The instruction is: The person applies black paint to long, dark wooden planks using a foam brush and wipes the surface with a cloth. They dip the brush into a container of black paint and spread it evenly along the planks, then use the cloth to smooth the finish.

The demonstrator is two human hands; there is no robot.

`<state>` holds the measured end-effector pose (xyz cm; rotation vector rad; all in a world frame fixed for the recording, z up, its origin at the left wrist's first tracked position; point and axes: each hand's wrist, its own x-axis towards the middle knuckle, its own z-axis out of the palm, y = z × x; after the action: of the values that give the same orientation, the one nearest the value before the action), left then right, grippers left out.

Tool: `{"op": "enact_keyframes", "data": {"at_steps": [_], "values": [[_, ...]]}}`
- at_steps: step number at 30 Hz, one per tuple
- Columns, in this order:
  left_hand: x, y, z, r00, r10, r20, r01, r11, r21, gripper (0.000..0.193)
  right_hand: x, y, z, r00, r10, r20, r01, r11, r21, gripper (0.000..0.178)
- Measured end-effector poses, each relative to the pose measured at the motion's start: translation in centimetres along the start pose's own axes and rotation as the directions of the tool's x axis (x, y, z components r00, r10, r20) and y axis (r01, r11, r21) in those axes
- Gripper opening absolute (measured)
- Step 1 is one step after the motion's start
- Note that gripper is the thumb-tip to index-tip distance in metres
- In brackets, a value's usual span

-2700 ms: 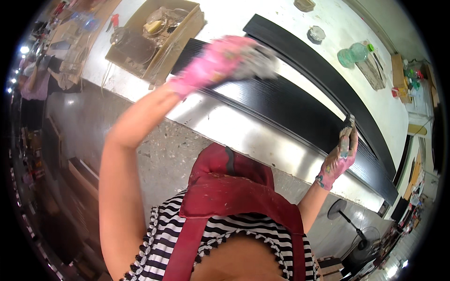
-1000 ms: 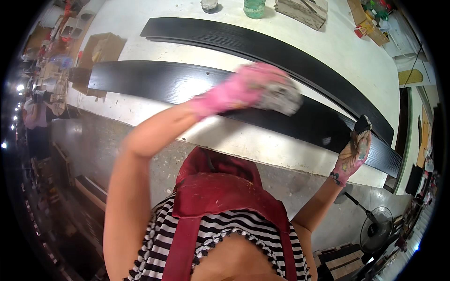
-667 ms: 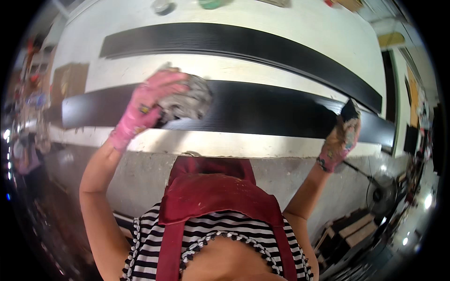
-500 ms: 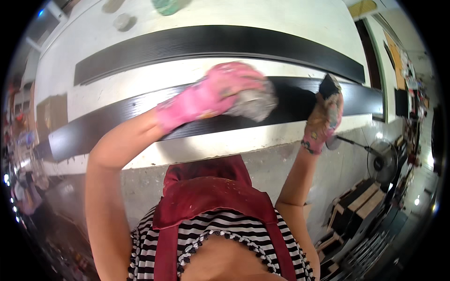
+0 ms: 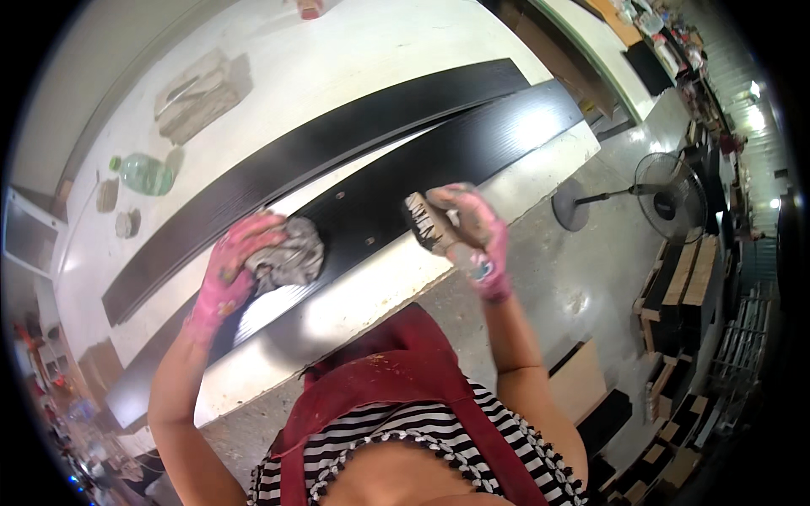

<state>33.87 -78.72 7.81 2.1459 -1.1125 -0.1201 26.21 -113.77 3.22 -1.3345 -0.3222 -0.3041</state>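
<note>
My left hand (image 5: 245, 257), in a stained pink glove, is closed round a crumpled grey rag (image 5: 292, 253) on the near black board (image 5: 384, 202). The board has a faint wood grain and a few small marks near its middle. My right hand (image 5: 474, 236), gloved the same way, grips a small beige block with a black-smeared face (image 5: 429, 224); its exact kind is unclear. That hand is over the board's near edge, apart from the rag. Behind lies a second black board (image 5: 337, 126), its right end close against the first.
On the white table (image 5: 337, 51) stand a green-tinted bottle (image 5: 145, 174), a small pale lump (image 5: 127, 223) and a wrapped greyish package (image 5: 198, 97). A standing fan (image 5: 668, 197) is on the floor to the right, near stacked boards (image 5: 683, 282).
The view has turned, so the boards now slant up to the right. My left hand has moved the rag leftward along the near board. My right hand, still gripping the block, has come closer in.
</note>
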Motion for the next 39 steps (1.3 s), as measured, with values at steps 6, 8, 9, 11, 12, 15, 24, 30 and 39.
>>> {"op": "enact_keyframes", "data": {"at_steps": [6,8,9,11,12,15,24,30,39], "values": [[-0.1,1.3,0.5,0.985,-0.172,-0.02,0.173,0.981,0.087,0.028,7.1,-3.2,-16.2,0.997,0.048,-0.054,-0.05,0.998,-0.024,0.059],[0.3,1.2,0.7,0.974,-0.225,-0.01,0.225,0.97,0.096,0.028,8.6,-2.2,-21.4,0.989,0.148,-0.013,-0.148,0.974,-0.171,0.045],[0.3,1.0,0.9,0.973,-0.231,-0.013,0.231,0.966,0.117,0.029,8.6,-1.6,-22.2,0.975,0.206,-0.086,-0.221,0.946,-0.238,0.043],[0.5,1.4,1.3,0.961,-0.271,-0.05,0.274,0.958,0.086,0.03,9.1,-1.6,-21.5,0.985,0.163,-0.049,-0.169,0.892,-0.418,0.043],[0.5,1.8,1.4,0.955,-0.29,-0.065,0.294,0.953,0.069,0.03,9.2,-1.8,-21.0,0.989,0.145,-0.032,-0.141,0.852,-0.504,0.042],[4.4,2.2,2.7,0.964,-0.266,-0.015,0.267,0.962,0.057,0.03,9.6,-1.9,-20.4,0.967,0.255,-0.016,-0.247,0.914,-0.322,0.047],[20.8,2.3,9.7,0.955,-0.219,0.201,0.292,0.569,-0.769,0.058,9.9,-2.4,-20.2,0.954,0.298,-0.02,-0.299,0.952,-0.071,0.048],[33.2,1.3,16.5,0.985,0.113,0.129,-0.052,0.913,-0.405,0.068,9.9,-1.5,-20.7,0.962,0.255,-0.094,-0.257,0.966,-0.011,0.049],[31.9,2.2,15.7,0.984,0.154,0.092,-0.089,0.865,-0.494,0.062,8.2,-1.0,-22.0,0.942,0.045,-0.331,-0.025,0.998,0.065,0.053]]}}
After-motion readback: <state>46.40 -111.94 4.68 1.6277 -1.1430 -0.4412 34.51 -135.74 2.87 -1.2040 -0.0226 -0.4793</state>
